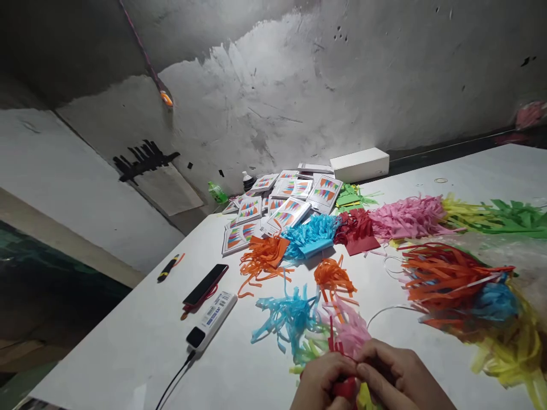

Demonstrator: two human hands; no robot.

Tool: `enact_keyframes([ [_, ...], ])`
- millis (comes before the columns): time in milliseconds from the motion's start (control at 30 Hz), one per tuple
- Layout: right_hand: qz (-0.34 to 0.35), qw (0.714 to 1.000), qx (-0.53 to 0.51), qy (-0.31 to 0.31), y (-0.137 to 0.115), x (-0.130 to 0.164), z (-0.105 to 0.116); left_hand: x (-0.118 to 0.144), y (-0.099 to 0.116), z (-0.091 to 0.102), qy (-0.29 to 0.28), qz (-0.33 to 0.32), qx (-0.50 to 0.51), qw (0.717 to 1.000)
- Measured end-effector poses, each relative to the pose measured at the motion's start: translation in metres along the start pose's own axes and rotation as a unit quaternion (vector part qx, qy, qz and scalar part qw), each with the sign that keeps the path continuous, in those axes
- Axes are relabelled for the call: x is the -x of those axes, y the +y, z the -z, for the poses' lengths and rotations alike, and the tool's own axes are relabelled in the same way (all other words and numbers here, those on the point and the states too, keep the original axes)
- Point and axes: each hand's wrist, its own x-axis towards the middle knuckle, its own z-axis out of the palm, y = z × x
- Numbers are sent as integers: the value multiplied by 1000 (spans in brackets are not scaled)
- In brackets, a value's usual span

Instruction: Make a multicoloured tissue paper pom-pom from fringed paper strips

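Note:
Both hands meet at the lower middle of the head view. My left hand (322, 378) is closed around a red tissue-paper tassel (345, 388), most of which its fingers hide. With thumb and fingers pinched, my right hand (395, 376) grips the tassel's top, where a thin red strand spans the two hands. A white string (387, 308) curves from the right toward my right hand. Just beyond the fingers lie a pink tassel (348, 330), a light green tassel (314, 346), a blue tassel (290, 316) and an orange tassel (335, 278).
Fringed paper bundles, including a pink bundle (408, 217), lie across the white table (141, 336). Printed packets (284, 213) are heaped by a white box (361, 163). At left are a phone (205, 286), a power strip (216, 319) and a cutter (168, 269).

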Motion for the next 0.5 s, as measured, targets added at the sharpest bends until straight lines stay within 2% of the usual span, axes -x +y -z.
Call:
enact_keyframes([
  [67,19,999,12,28,-5,-3,3,-1,-9,-6,-10,-25,-23,999],
  [133,35,990,-80,111,-8,-7,9,-5,-11,-12,-25,-33,-43,998],
  [200,27,948,-248,196,-7,-11,20,-12,-3,-11,-58,-43,-49,996],
  [267,14,884,-389,260,-4,-13,34,-25,14,-1,-77,-46,-40,995],
  [300,13,857,-426,288,-2,-13,42,-33,23,8,-69,-39,-49,996],
  [333,14,842,-443,309,0,-12,49,-44,29,17,-39,-26,-71,996],
  [400,15,830,-438,346,5,-9,62,-68,33,36,56,14,-188,980],
  [433,14,828,-431,358,7,-7,68,-82,30,43,85,35,-236,967],
  [500,9,825,-418,379,13,-1,77,-108,14,50,98,67,-298,947],
])
